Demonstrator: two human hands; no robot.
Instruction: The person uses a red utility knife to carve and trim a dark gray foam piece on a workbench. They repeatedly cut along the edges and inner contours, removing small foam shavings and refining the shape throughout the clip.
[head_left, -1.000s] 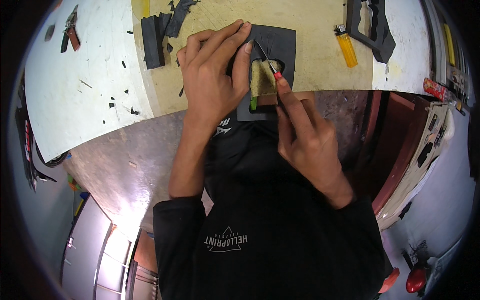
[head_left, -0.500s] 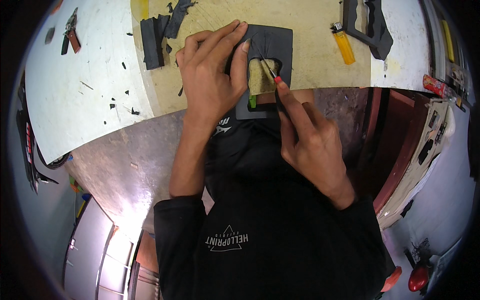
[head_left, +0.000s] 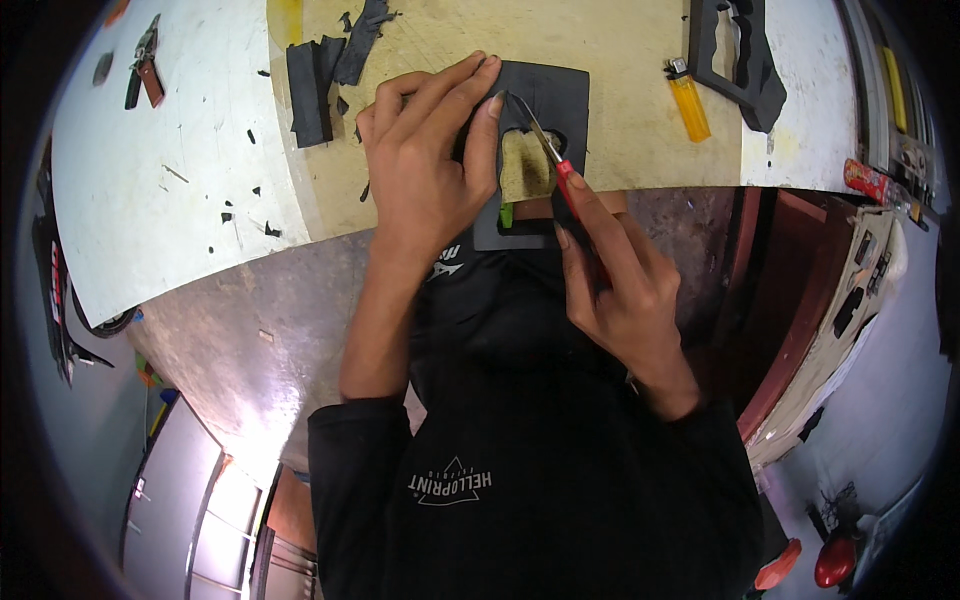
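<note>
1. Dark panel: on the desk, near edge overhanging.
2. Left hand: grip half-spread, pressing the panel, apparently to steady it.
3. Right hand: grip closed around red-handled knife, forefinger extended, likely for control.

The shirt is plain black and fills the lower centre of the frame, its cloth smooth with a few soft folds. The left sleeve is short and loose, ending in a straight hem; the right sleeve, equally black, blends into the body of the shirt. A pale print sits on the chest, upside down: a thin triangular outline crossed by a line of lettering. Near the centre, the black lower garment carries a white emblem with letters. Both forearms are bare and slender, with long, slim fingers.
</note>
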